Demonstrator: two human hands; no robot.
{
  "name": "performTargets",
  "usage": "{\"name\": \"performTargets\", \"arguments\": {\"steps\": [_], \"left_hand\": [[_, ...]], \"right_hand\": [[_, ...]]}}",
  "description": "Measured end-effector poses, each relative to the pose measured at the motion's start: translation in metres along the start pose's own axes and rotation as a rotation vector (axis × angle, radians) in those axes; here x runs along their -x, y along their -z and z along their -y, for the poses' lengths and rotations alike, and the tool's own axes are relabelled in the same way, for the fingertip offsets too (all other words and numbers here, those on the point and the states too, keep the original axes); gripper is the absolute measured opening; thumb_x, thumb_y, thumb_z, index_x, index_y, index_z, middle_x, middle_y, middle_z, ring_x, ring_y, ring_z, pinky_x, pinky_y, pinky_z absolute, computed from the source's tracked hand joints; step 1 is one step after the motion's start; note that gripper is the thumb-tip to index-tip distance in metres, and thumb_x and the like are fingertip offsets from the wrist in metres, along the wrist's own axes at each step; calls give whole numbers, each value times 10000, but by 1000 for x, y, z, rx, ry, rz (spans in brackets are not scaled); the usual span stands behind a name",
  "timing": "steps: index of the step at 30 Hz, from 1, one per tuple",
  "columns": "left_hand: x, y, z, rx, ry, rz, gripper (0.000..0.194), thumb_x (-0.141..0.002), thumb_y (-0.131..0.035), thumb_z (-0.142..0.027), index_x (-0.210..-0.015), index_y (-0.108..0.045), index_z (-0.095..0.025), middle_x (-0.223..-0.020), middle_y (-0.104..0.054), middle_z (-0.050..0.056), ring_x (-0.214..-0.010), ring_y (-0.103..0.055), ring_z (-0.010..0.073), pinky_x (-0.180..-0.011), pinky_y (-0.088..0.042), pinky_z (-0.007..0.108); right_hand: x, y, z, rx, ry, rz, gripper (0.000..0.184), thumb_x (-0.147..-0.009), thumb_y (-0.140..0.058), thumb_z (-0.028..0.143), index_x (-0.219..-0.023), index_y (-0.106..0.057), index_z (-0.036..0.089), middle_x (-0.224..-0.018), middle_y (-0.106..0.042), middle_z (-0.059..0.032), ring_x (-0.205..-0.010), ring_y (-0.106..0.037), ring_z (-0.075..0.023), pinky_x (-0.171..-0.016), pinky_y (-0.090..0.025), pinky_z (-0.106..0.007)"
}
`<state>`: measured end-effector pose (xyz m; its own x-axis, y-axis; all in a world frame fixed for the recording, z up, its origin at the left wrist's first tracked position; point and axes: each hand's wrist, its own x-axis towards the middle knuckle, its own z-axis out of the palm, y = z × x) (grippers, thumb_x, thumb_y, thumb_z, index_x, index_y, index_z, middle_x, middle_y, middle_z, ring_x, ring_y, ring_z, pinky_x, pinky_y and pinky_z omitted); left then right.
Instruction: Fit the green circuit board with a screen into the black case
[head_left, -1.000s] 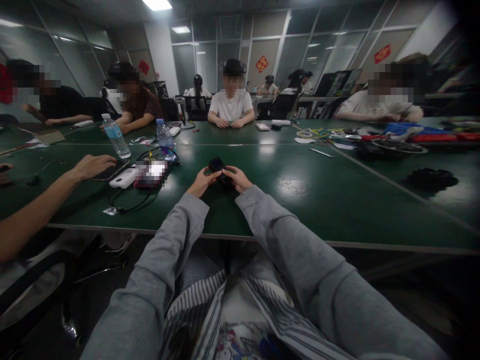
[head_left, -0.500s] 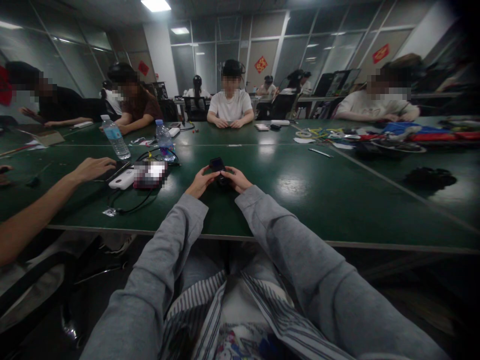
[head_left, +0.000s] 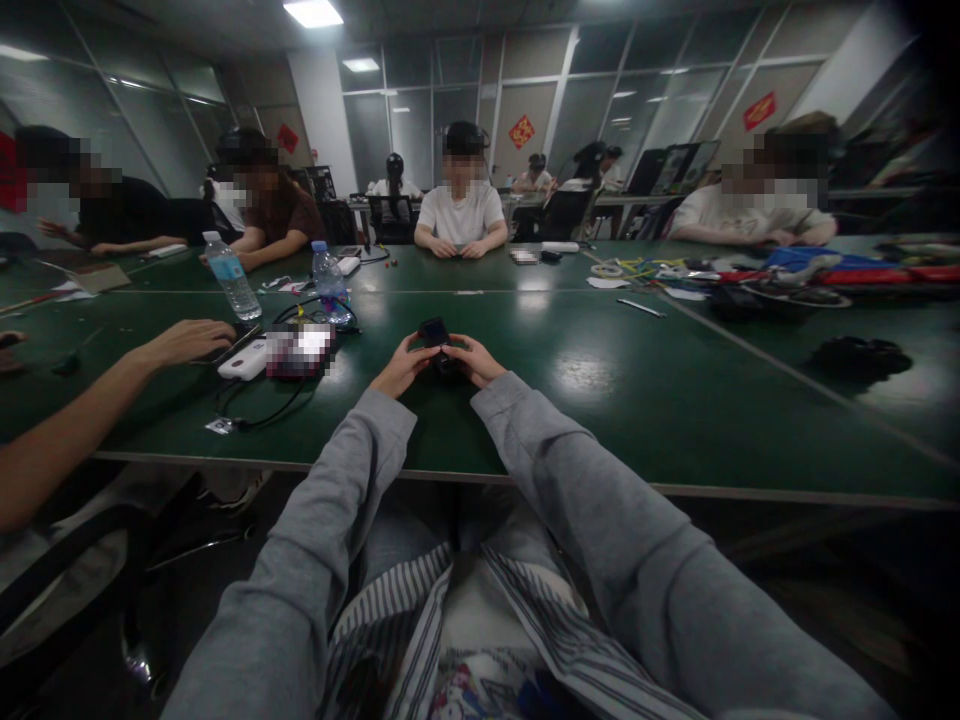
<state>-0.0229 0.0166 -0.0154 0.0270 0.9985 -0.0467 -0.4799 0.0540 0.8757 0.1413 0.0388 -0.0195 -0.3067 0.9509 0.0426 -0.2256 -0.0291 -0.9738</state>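
Note:
A small black box-like object with a raised dark flat part is held between my two hands, just above or on the green table. My left hand grips its left side, with the thumb pressed near the middle. From the right, my right hand closes on the same object, its thumb tip meeting the left one. My fingers cover the lower part, and its exact kind cannot be made out.
To the left are a white power bank, a blurred-out phone-like device, cables and two water bottles. A co-worker's hand rests near them. A pen, a black bundle and a cluttered pile lie right. People sit opposite.
My hands and the black object stay almost in place. The co-worker's hand at the left has shifted very slightly.

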Motion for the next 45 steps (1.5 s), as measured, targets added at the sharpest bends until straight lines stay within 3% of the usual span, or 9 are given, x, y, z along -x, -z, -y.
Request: {"name": "performTargets", "arguments": {"steps": [20, 24, 36, 40, 45], "left_hand": [[0, 0, 1, -82, -36, 36, 634, -661, -784, -72, -1223, -511, -182, -904, -671, 21, -781, -636, 107, -743, -470, 223], [-4, 3, 3, -92, -45, 44, 597, -671, -774, -58, -1199, -519, -168, -935, -683, 38, -790, -649, 112, -738, -478, 228], [3, -2, -2, 17, -28, 43, 529, -702, -738, -21, -1171, -534, -157, -899, -700, 31, -797, -672, 115, -786, -502, 239], [-12, 6, -9, 60, 97, 74, 291, -758, -753, -183, -1015, -619, -154, -815, -691, 34, -693, -654, 116, -665, -488, 232], [-47, 13, -16, 118, 121, 10, 233, -768, -755, -284, -933, -646, -161, -742, -672, 15, -621, -624, 107, -638, -483, 240]], "right_hand": [[2, -2, 2, -32, -41, -28, 424, -728, -772, 211, -1101, -573, 194, -814, -669, 9, -665, -629, -111, -659, -541, -257], [-1, -1, 0, -10, -56, -36, 472, -719, -798, 258, -1127, -570, 190, -805, -662, 11, -652, -621, -107, -685, -552, -276], [5, -9, 4, -17, -19, -72, 373, -722, -759, 222, -1059, -601, 192, -839, -684, -11, -737, -656, -138, -791, -556, -313], [-8, -12, -2, 29, 19, -56, 427, -677, -779, 313, -1056, -614, 210, -848, -693, -12, -760, -661, -151, -762, -549, -298], [-42, -18, -13, 113, 74, -131, 469, -658, -763, 406, -1070, -614, 239, -893, -691, -8, -797, -665, -172, -751, -544, -309]]}}
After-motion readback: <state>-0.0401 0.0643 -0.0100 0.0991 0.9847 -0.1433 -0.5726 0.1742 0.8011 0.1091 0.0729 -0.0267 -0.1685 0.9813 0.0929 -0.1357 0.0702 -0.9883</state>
